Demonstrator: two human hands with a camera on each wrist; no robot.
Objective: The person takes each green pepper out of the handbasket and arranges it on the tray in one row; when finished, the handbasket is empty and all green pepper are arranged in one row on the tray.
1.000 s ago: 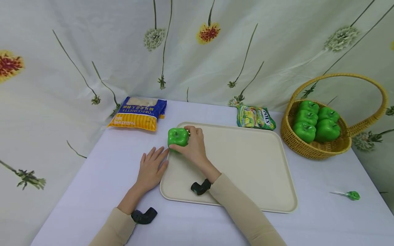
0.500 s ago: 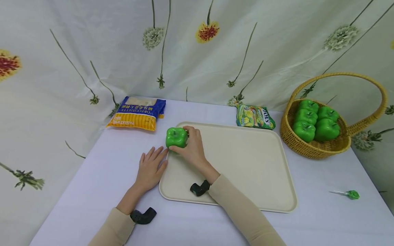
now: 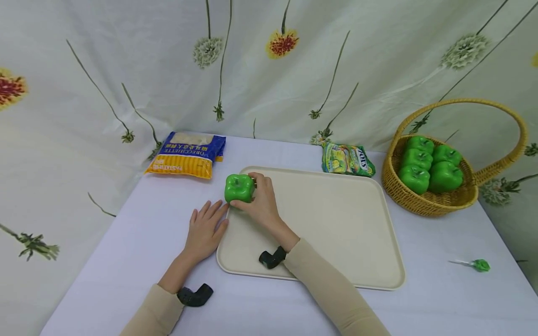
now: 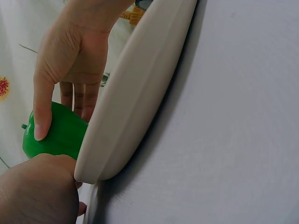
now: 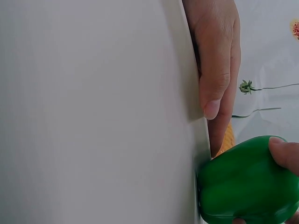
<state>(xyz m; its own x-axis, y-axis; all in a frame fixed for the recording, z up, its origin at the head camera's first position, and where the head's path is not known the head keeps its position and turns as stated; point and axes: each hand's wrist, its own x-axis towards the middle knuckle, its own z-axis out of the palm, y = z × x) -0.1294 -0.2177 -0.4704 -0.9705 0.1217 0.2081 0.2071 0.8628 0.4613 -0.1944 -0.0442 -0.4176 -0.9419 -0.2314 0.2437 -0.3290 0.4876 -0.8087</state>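
Note:
A green bell pepper (image 3: 237, 188) stands upright at the far left corner of a cream tray (image 3: 323, 228). My right hand (image 3: 261, 200) grips it from the right, thumb in front and fingers behind; the left wrist view shows that thumb lying along the side of the pepper (image 4: 58, 133). Palm down, my left hand (image 3: 205, 231) rests on the white tablecloth just left of the tray, its fingers extended and spread. Its fingertips are right at the tray's left rim, close to the pepper. In the right wrist view, the left hand (image 5: 217, 65) lies along the tray's edge.
A wicker basket (image 3: 428, 210) with a tall handle holds several green bell peppers at the right. Behind the tray lies a green snack bag (image 3: 348, 160); a blue and yellow pasta bag (image 3: 185, 156) is at back left. A green lollipop (image 3: 480, 265) lies right of the tray.
The view has shifted slightly, so everything drifts a little left. The gripped pepper has edged slightly further left relative to the tray; the left hand stays in place.

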